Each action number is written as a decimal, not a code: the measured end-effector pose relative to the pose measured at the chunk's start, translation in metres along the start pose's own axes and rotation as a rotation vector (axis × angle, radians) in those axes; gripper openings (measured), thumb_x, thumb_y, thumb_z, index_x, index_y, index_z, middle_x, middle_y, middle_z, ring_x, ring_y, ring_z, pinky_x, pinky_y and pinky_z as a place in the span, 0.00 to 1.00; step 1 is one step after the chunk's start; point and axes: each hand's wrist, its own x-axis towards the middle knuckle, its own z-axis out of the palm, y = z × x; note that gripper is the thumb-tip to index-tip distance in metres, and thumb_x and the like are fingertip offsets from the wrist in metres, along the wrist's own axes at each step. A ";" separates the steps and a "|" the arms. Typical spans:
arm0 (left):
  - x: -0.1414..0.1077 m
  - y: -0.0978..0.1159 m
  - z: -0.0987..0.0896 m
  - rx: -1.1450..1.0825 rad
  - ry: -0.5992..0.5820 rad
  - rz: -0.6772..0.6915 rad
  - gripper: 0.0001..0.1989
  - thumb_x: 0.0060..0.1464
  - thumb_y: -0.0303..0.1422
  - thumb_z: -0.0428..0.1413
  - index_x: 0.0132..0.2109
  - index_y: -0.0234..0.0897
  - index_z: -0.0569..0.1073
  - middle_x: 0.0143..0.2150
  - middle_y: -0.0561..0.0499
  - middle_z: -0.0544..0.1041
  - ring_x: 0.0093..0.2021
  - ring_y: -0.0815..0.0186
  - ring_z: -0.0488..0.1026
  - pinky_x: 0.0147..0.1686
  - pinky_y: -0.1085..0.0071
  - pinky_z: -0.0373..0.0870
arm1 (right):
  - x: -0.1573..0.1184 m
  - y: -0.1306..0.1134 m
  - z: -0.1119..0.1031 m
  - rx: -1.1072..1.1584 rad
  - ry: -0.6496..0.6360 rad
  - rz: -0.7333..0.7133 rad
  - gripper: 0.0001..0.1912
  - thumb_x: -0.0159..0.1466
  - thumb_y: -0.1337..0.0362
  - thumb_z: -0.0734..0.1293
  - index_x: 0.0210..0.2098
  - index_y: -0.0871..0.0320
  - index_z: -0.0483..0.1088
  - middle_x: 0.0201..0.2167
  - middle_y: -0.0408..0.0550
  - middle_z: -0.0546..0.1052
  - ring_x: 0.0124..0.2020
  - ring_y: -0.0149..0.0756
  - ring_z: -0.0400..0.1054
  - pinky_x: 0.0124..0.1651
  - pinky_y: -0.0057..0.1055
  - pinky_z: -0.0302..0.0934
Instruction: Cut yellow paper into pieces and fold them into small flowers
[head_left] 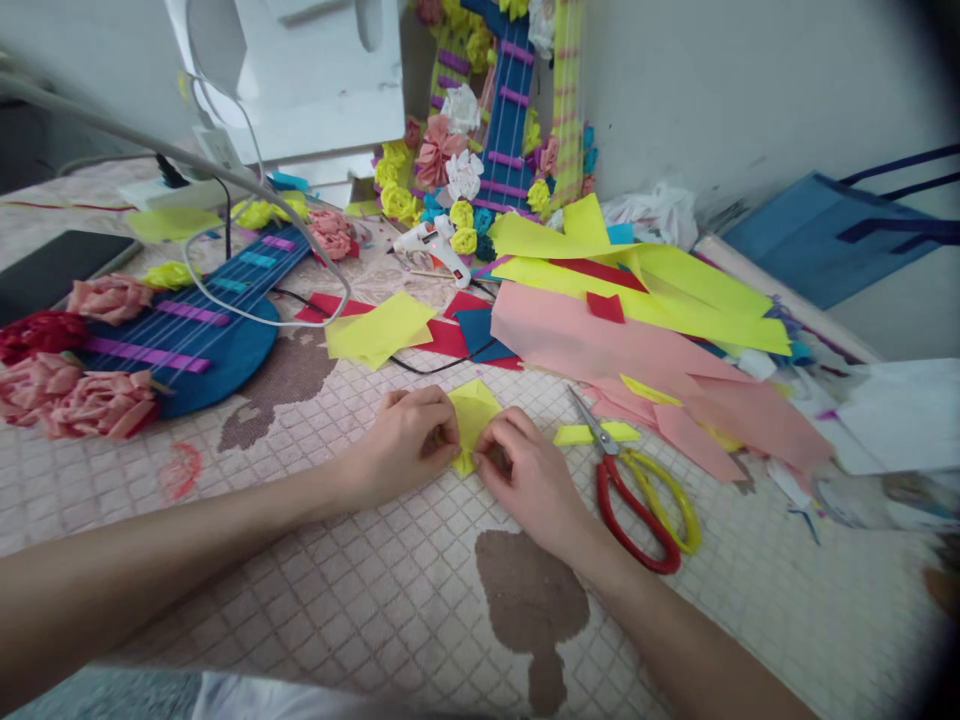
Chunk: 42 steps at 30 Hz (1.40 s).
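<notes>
Between my hands is a small yellow square of paper (474, 408), its corners partly folded in. My left hand (409, 438) pinches its left lower side with thumb and fingertips. On the opposite side, my right hand (525, 472) pinches the paper near its lower right corner. Both wrists rest close to the patterned tablecloth. Just right of my right hand lie open scissors (637, 490) with one red and one yellow handle loop. A narrow yellow paper strip (585, 434) sits by their blades. Other yellow paper squares (381, 328) lie beyond my left hand.
A blue toy guitar (225, 320) with paper flowers lies at left, near a dark phone (67, 262). Behind is a white glue gun (431, 250) with a black cord. Yellow sheets (675, 310) and pink sheets (600, 340) pile at right. Decorated guitars (510, 110) lean on the wall.
</notes>
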 end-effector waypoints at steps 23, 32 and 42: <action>-0.002 0.000 0.002 0.023 0.006 0.009 0.03 0.51 0.24 0.53 0.32 0.36 0.70 0.34 0.54 0.70 0.36 0.67 0.68 0.41 0.64 0.56 | -0.002 -0.001 0.004 -0.038 0.007 -0.020 0.04 0.61 0.71 0.61 0.32 0.56 0.63 0.36 0.45 0.67 0.34 0.33 0.65 0.35 0.30 0.60; -0.006 0.000 -0.002 0.078 -0.039 0.060 0.03 0.50 0.27 0.56 0.35 0.36 0.70 0.38 0.51 0.69 0.41 0.63 0.69 0.45 0.62 0.58 | -0.004 -0.001 0.003 -0.045 -0.009 -0.032 0.07 0.58 0.73 0.62 0.33 0.55 0.64 0.37 0.46 0.67 0.37 0.35 0.67 0.38 0.32 0.63; -0.008 0.001 -0.011 0.088 -0.153 0.052 0.13 0.43 0.29 0.60 0.38 0.37 0.69 0.43 0.49 0.69 0.46 0.59 0.68 0.49 0.57 0.58 | -0.007 -0.007 -0.006 -0.035 -0.079 -0.013 0.10 0.55 0.67 0.67 0.36 0.55 0.63 0.40 0.46 0.66 0.39 0.37 0.66 0.41 0.36 0.64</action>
